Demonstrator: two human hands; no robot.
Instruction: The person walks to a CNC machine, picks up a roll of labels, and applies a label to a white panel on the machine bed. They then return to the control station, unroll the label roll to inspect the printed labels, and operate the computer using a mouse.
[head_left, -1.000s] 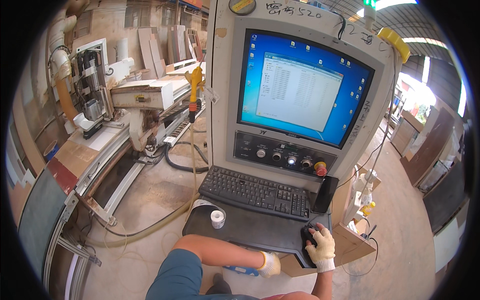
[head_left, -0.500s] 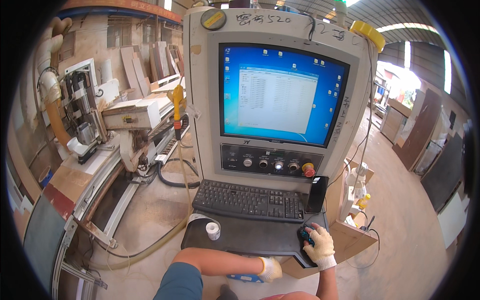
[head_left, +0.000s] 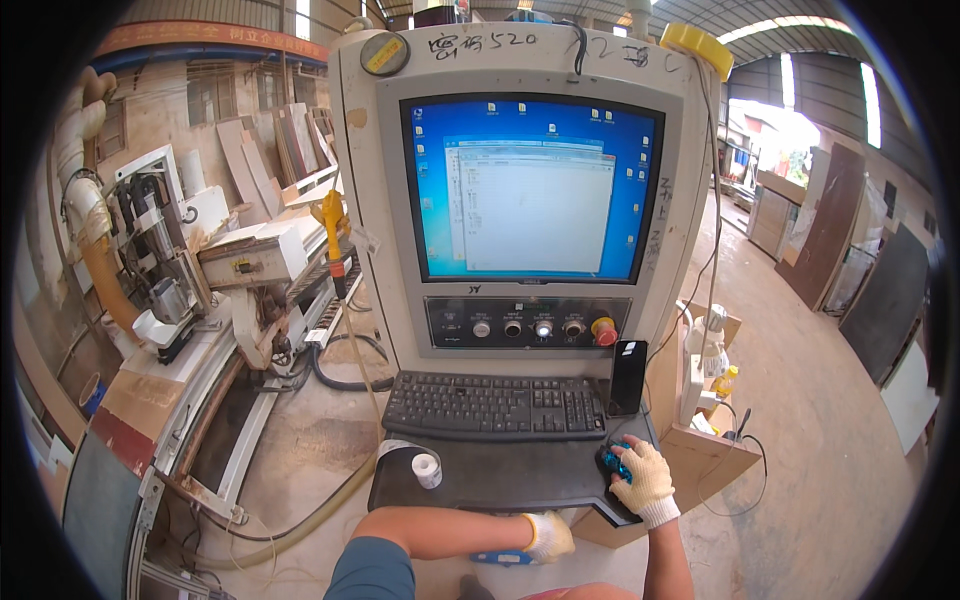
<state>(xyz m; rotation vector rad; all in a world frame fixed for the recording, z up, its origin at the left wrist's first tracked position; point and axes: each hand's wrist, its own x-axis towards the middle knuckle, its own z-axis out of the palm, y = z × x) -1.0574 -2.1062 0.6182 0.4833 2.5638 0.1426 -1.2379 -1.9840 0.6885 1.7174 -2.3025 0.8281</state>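
My right hand (head_left: 645, 482), in a cream fingerless work glove, rests over a black computer mouse (head_left: 613, 459) with blue lights, at the right end of a black shelf (head_left: 510, 480). The bare fingertips lie on the mouse. My left forearm crosses along the shelf's front edge. At its end my gloved left hand (head_left: 548, 537) hangs just off that edge, its fingers turned down out of sight. Behind the shelf sits a black keyboard (head_left: 480, 405), touched by neither hand. A monitor (head_left: 525, 190) above shows overlapping file windows on a blue desktop.
A phone (head_left: 627, 378) leans upright right of the keyboard. A small white label roll (head_left: 427, 470) stands at the shelf's left. Below the screen is a button panel (head_left: 520, 328) with a red emergency stop (head_left: 604, 331). A woodworking machine (head_left: 250, 262) fills the left; boards (head_left: 880, 290) lean at right.
A second file window has opened over the first on the screen. The whole view has shifted slightly; my right hand stays on the mouse and my left hand keeps its place by the shelf.
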